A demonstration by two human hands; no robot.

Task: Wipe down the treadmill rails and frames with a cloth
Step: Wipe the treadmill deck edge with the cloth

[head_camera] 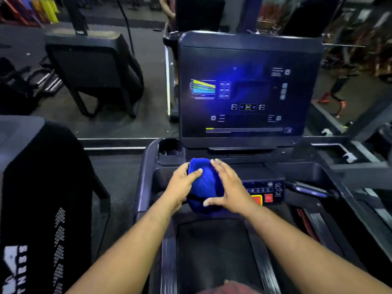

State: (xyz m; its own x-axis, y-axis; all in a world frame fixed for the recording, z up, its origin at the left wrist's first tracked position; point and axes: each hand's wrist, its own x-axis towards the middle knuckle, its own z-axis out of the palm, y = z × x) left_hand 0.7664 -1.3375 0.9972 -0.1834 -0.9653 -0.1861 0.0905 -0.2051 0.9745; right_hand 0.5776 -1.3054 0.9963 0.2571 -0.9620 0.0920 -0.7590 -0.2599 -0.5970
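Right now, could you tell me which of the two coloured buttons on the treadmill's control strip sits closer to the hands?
The yellow-framed button: it lies right beside the right hand on the blue cloth, while the plain red button sits farther right.

The screen [250, 90] walls off the console's [265, 172] far edge; the cup holder [169, 150] fills its far-left corner, buttons [264, 193] its near-right; the tray between lies open.
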